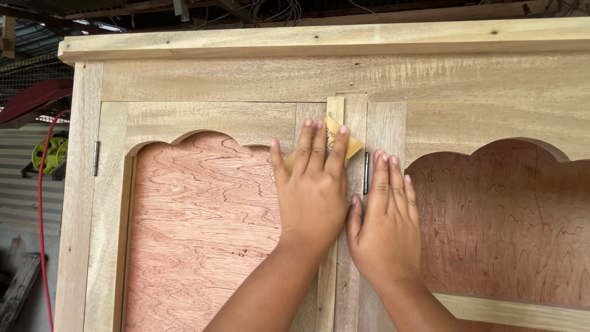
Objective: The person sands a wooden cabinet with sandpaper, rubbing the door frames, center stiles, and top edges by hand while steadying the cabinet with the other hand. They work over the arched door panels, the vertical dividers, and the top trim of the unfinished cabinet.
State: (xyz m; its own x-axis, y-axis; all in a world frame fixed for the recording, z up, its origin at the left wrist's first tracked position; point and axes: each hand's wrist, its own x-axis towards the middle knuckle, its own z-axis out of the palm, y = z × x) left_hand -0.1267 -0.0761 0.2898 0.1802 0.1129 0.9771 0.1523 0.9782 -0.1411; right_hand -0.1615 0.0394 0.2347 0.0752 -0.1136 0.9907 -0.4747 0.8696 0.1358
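Observation:
My left hand point(312, 193) presses a yellow piece of sandpaper point(353, 146) flat against the middle upright of a pale wooden cabinet point(246, 77), with its fingers spread over the sheet. Only the sandpaper's upper right corner and a sliver at the left show past the fingers. My right hand point(386, 230) lies flat and empty on the neighbouring upright, just right of a small metal hinge point(366, 173), with its fingers together and pointing up. The two hands touch side by side.
Reddish plywood panels point(203, 233) fill the arched door openings on the left and right point(510, 221). Another hinge point(96, 158) sits on the left door edge. Left of the cabinet are a red cable point(42, 203), a green reel point(49, 154) and corrugated metal sheeting point(24, 197).

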